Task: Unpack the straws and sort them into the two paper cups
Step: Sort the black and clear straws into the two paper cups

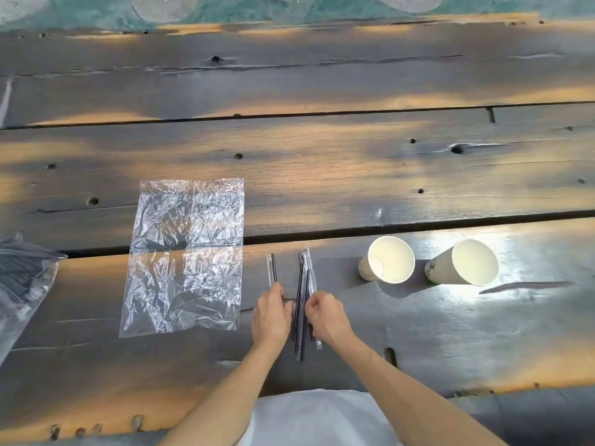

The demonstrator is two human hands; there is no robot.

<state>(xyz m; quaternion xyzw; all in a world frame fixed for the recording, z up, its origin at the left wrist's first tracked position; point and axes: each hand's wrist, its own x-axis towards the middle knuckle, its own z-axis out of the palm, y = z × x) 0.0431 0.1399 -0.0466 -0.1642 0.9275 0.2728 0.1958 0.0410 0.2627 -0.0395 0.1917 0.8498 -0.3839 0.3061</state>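
from the head view, the left hand pinches two straws while the right hand pinches the bundle lying between them on the counter, light, slippery, thin stuff, best gripped mid-length.

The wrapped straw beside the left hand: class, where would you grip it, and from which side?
Probably pinch the wrapped straw near its free far end, coming from above. It lies flat on the table, apart from the bundle, its near end under the left hand.

A rustic room, likely a home or café. The tabletop is rough, knotted planks. Beyond its far edge lies a teal patterned rug.
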